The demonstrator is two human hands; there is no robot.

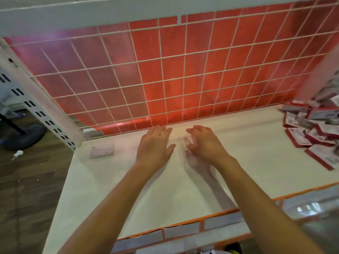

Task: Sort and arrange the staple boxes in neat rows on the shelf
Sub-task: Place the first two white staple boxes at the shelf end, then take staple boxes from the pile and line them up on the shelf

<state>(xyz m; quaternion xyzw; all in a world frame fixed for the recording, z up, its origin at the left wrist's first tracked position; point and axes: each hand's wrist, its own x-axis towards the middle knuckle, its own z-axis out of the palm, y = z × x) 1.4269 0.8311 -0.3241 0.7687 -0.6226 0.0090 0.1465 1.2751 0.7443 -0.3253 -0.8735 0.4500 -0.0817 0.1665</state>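
Note:
A white shelf board (pixel 128 189) stretches in front of me. One pale staple box (pixel 101 151) lies flat near its back left corner. A loose heap of red-and-white staple boxes (pixel 311 129) is piled at the right end. My left hand (pixel 154 143) hovers over the middle back of the shelf, fingers stretched forward, holding nothing. Beside it, my right hand (pixel 205 142) is blurred, its fingers loosely bent downward and empty. Both hands are well apart from the single box and the heap.
A white wire grid (pixel 183 79) backed by red sheet closes the rear of the shelf. An orange-edged price strip (pixel 183 228) runs along the front lip. A slotted white upright (pixel 42 110) stands at the left, with wooden floor beyond.

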